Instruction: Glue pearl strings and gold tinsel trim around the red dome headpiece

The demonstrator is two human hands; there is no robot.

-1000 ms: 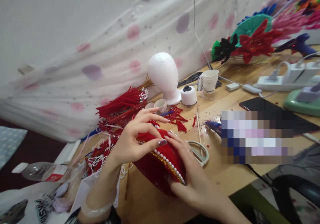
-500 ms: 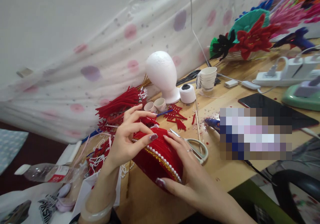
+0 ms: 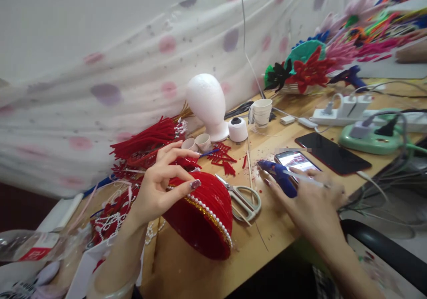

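A red velvet cap [image 3: 200,241], trimmed with white pearls and gold braid, rests tilted on the table, its opening toward me. At the cap's upper left edge, my left hand [image 3: 162,183] has thumb and index finger pinched together at the pearl trim, the other fingers stretched out. My right hand [image 3: 313,205] reaches over a blue glue gun [image 3: 278,176] with a clear glue stick at its back. Its thumb is extended beside the gun and its fingers are apart, slightly blurred. Grey-handled scissors [image 3: 247,201] lie between cap and gun.
Behind stand a white foam head [image 3: 208,105], a thread spool [image 3: 238,130] and paper cups [image 3: 262,112]. A lit phone [image 3: 300,162], a dark phone [image 3: 333,153] and a green power strip [image 3: 370,141] lie at right. Red chenille stems [image 3: 147,141] are piled at left.
My right hand has let go of the cap and moved right to the glue gun. My left hand keeps its pose at the cap's edge. The view has shifted right.
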